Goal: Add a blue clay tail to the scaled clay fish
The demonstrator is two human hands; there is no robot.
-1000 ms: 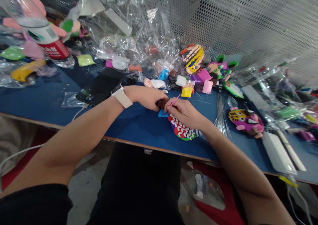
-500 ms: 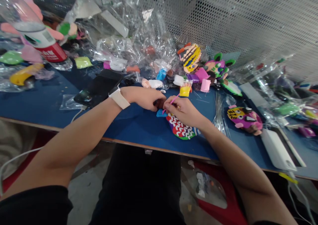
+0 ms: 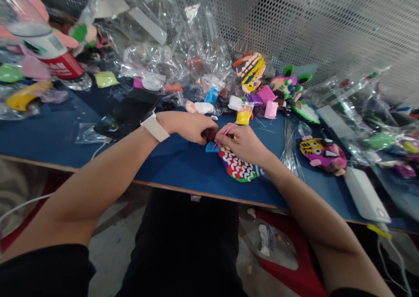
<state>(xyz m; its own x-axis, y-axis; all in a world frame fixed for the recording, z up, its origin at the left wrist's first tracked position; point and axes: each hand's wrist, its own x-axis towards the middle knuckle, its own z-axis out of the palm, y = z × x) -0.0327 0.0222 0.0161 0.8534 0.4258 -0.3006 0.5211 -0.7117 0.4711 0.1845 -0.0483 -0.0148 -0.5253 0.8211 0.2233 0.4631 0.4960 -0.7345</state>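
Observation:
My right hand (image 3: 245, 143) is closed on a thin pink modelling tool (image 3: 231, 128), held like a pen. Its lower tip rests at a flat blue clay piece (image 3: 211, 147), which shows fine lines. That piece sits at the left end of a fish-shaped clay figure (image 3: 242, 166) with white curved scales over red, purple, green and blue. My right hand covers the figure's upper part. Beside the blue piece, my left hand (image 3: 196, 129) has its fingers curled down against the far side; what lies under the fingertips is hidden in shadow.
Clay packets, including a yellow one (image 3: 243, 117), lie behind my hands among crumpled plastic bags (image 3: 144, 56). A black phone (image 3: 114, 124) lies left, near a bottle (image 3: 62, 61). Right are wire strips (image 3: 290, 150), a clay animal face (image 3: 322, 154) and a white power bank (image 3: 366, 196).
The tool tip has shifted slightly over the blue clay piece, whose lines show more clearly. Both hands keep their grip, and the whole view has moved a little.

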